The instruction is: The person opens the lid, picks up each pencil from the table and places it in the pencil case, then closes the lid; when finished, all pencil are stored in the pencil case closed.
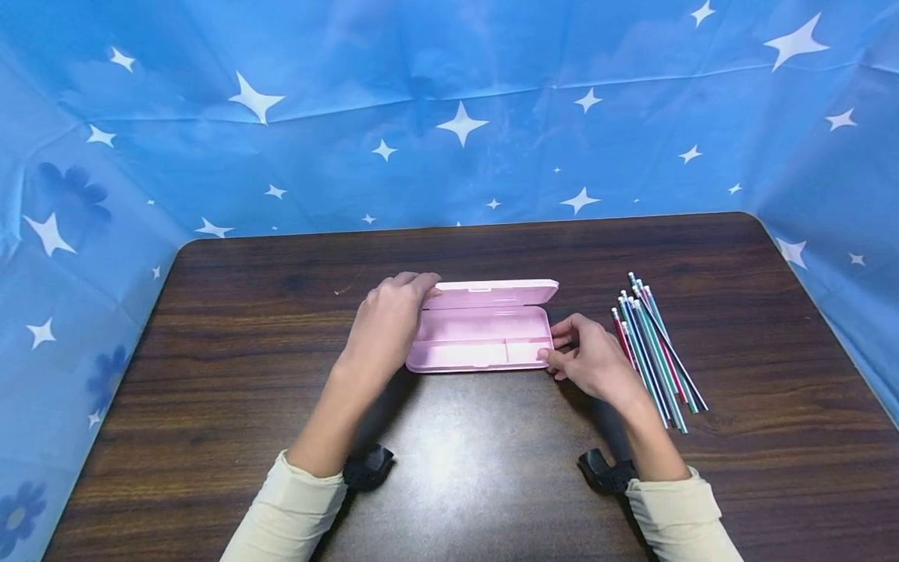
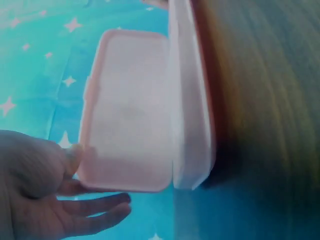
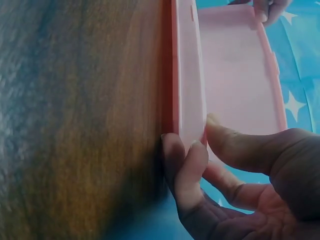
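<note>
A pink pencil case (image 1: pixel 463 324) lies on the table with its lid (image 1: pixel 499 293) raised, showing a long compartment and two smaller ones along the front. My left hand (image 1: pixel 393 316) pinches the lid's left corner between thumb and fingers; in the left wrist view its other fingers (image 2: pixel 100 212) stretch out below that corner. At the case's right end, my right hand (image 1: pixel 593 355) grips the base, thumb on the rim and fingers against the side and under the edge, as the right wrist view shows. Pencils (image 1: pixel 656 351) lie in a loose bundle right of that hand.
The dark wooden table (image 1: pixel 246 351) has rounded far corners. Behind it and at both sides hangs a blue cloth (image 1: pixel 520 62) with white stars. A black wrist device (image 1: pixel 368 468) sits on the left wrist and another (image 1: pixel 605 472) on the right.
</note>
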The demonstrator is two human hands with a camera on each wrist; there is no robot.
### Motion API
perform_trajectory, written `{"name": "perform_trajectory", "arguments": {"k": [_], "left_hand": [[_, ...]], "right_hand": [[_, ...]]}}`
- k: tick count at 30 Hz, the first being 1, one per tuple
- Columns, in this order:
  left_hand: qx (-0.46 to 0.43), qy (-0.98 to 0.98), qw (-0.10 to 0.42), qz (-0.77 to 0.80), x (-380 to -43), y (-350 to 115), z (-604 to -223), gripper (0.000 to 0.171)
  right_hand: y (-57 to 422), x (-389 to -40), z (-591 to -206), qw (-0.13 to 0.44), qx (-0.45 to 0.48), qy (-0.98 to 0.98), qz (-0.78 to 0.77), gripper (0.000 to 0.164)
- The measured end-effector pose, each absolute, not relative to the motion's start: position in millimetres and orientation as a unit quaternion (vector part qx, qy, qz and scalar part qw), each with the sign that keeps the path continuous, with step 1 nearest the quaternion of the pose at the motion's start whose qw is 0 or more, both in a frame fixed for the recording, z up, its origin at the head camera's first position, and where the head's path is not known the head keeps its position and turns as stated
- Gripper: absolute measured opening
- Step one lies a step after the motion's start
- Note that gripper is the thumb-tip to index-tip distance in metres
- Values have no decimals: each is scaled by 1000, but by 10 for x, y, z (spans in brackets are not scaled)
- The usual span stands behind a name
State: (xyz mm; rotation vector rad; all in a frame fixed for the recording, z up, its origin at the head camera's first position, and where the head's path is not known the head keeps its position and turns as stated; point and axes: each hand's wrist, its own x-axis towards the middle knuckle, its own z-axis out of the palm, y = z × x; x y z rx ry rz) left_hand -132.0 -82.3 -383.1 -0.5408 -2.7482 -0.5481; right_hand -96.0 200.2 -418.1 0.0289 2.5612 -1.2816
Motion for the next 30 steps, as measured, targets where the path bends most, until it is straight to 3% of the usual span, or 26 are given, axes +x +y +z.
{"name": "perform_trajectory", "arguments": {"k": [4,12,21,30], "left_hand": [[-136,-957,107,-232,-1354,-915,-3794,32],[-65,-951,80,-291,-1447,-1048,-3850,29],[-49,-971,12,-235,-1510,-1028,-4022,21],[-37,-981,5,-188,-1479,-995,-4104,23]], "right_hand": [[1995,-948,-4174,133,7,893,-431,33],[1988,-952,-4179,137,12,904,-406,30],[1999,-949,-4189,133,13,904,-406,28],[1981,-946,-4186,143,28,901,-408,27]]}}
